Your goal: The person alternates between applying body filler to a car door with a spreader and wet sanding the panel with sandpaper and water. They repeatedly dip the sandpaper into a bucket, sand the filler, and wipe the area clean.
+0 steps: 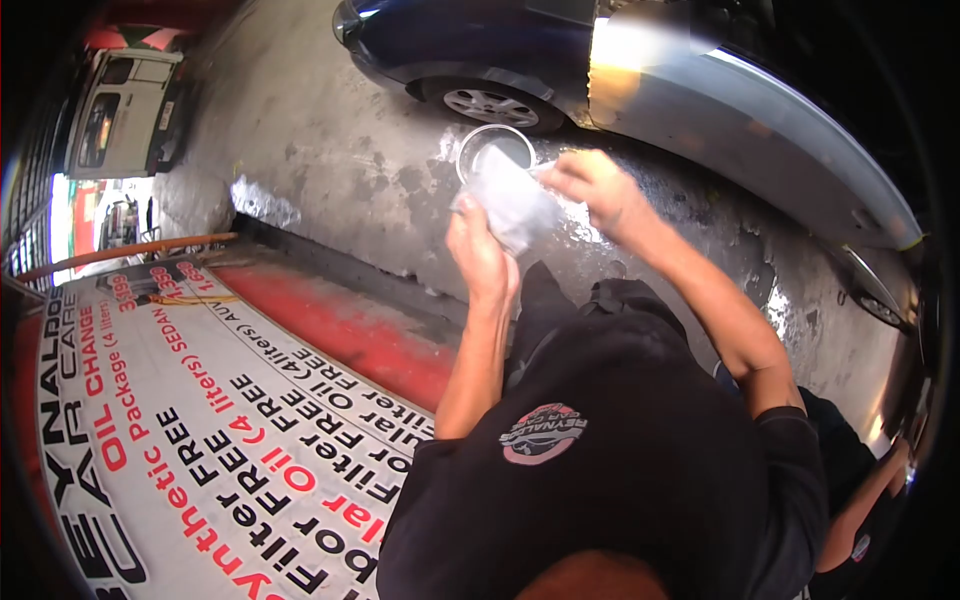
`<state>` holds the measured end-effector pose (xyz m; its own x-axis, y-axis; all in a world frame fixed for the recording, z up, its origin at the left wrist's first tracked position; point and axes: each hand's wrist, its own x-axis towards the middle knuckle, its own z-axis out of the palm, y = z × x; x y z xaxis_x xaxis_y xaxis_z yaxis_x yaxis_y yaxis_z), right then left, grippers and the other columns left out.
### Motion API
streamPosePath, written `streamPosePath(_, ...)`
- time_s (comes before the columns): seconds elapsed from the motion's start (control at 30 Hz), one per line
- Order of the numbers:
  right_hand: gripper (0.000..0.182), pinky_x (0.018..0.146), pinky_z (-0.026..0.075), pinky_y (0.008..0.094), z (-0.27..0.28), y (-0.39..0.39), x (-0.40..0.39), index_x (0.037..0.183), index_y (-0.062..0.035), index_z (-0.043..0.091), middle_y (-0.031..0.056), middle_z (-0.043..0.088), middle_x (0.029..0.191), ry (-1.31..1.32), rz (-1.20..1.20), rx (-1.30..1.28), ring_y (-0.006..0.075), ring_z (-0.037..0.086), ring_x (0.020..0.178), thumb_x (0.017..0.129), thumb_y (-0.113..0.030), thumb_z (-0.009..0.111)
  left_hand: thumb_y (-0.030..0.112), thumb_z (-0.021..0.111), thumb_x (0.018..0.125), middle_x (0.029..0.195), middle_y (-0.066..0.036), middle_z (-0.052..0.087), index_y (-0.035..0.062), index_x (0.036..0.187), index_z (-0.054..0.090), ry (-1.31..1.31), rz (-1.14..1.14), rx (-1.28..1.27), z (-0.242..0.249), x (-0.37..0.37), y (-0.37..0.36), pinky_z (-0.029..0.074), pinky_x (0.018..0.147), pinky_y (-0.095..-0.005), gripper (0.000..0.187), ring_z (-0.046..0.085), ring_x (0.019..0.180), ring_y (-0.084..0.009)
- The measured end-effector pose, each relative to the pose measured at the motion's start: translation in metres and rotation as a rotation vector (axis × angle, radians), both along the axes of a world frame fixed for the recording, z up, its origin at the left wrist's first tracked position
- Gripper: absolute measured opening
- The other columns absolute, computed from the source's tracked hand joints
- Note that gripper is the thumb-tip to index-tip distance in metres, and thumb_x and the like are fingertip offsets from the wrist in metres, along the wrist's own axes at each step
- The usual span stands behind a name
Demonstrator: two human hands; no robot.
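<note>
A white cloth (pixel 508 200), blurred by motion, is bunched up in front of my body; it could also be a thin plastic sheet. My left hand (pixel 480 250) is closed around its lower left side, thumb up. At the upper right edge of the cloth, my right hand (pixel 598 195) has its fingers bent and pinched, seemingly on a corner of it. Just beyond the cloth a round bucket (pixel 463 160) with a pale rim stands on the floor, partly covered by the cloth. What lies inside the bucket is hard to make out.
Beyond the bucket is a dark blue car (pixel 430 50) with its wheel (pixel 490 106); a silver car body (pixel 730 130) curves to the right. A printed oil change banner (pixel 200 420) lies left. A person's arm (pixel 860 510) shows lower right. The concrete floor (pixel 310 130) has wet patches.
</note>
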<state>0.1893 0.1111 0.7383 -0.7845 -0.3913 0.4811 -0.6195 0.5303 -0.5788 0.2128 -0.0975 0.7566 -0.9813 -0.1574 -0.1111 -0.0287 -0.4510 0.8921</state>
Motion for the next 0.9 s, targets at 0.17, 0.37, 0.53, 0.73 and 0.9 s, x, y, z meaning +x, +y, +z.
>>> streamPosePath(0.17,0.066,0.092,0.056,0.0414,0.021,-0.028,-0.018,0.134,-0.0118,0.068,0.0124,0.068,0.111,0.083,-0.155,0.020,0.0335,0.066,0.103,0.072,0.011,0.064,0.026,0.043,0.116,0.133,-0.019,0.064,-0.0094,0.135,0.056,-0.002,0.015,0.012,-0.009,-0.024,-0.031,0.051,0.106,-0.0412,0.043,0.063,0.123,-0.0262)
streamPosePath(0.37,0.055,0.093,0.054,0.0446,-0.004,-0.150,-0.023,0.129,-0.0145,0.067,0.0101,0.062,0.119,0.165,0.055,0.093,0.0347,0.062,0.108,0.076,-0.003,0.068,0.027,0.041,0.116,0.132,-0.019,0.064,-0.0084,0.138,0.054,-0.078,0.019,0.034,-0.004,-0.071,-0.113,0.052,0.103,-0.0410,0.043,0.063,0.122,-0.0266)
streamPosePath(0.53,0.061,0.093,0.055,0.0448,-0.002,-0.219,-0.072,0.132,-0.0188,0.068,0.0083,0.063,0.124,0.129,0.079,0.175,0.0346,0.062,0.110,0.073,-0.004,0.073,0.026,0.043,0.116,0.128,-0.019,0.067,-0.0093,0.134,0.058,-0.002,-0.079,0.010,-0.011,-0.108,-0.197,0.053,0.101,-0.0401,0.042,0.065,0.117,-0.0262)
streamPosePath(0.73,0.071,0.099,0.056,0.0419,0.006,-0.274,-0.122,0.134,-0.0208,0.068,0.0078,0.063,0.130,-0.002,0.041,0.280,0.0332,0.062,0.117,0.067,0.000,0.078,0.024,0.045,0.115,0.122,-0.018,0.069,-0.0100,0.128,0.061,-0.084,-0.173,-0.063,-0.034,-0.131,-0.276,0.054,0.097,-0.0379,0.040,0.068,0.110,-0.0235)
streamPosePath(0.9,0.057,0.098,0.057,0.0408,-0.027,-0.283,-0.154,0.133,-0.0162,0.069,0.0107,0.067,0.128,-0.058,-0.097,0.275,0.0333,0.065,0.115,0.078,0.000,0.074,0.025,0.046,0.115,0.118,-0.015,0.070,-0.0083,0.127,0.063,-0.141,-0.278,-0.110,-0.039,-0.130,-0.322,0.055,0.095,-0.0352,0.040,0.068,0.106,-0.0198)
